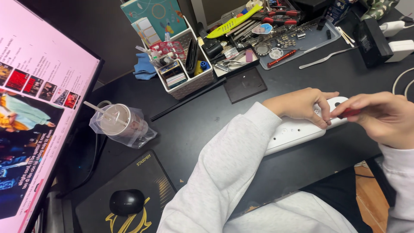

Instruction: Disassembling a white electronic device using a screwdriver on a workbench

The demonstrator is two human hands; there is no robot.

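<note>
Two hands at work: both rest on one long white plastic power strip [297,129] lying near the right edge of the black bench [207,116].
Head view, left hand: the left hand [302,105] lies flat over the strip's far end, fingers [321,121] spread open and pressing down, gripping nothing.
Head view, right hand: the right hand [384,116] has its fingers closed round a small red-handled tool [348,113], likely a screwdriver; its tip meets the strip beside the left fingertips, though the tip itself is hidden.
Doing it well: I judge the strip should stay pinned flat under the left palm, the tool kept square to the casing, with slow turns so it does not slip toward the fingertips.
Back edge of bench: a white woven organiser basket [189,84] of small items and a grey tray [302,41] of tools and screws stand well apart from the hands.
Left side: a lidded plastic cup in a clear bag [123,123], a black computer mouse [126,202] on a black mat, and a pink-lit monitor [39,108].
</note>
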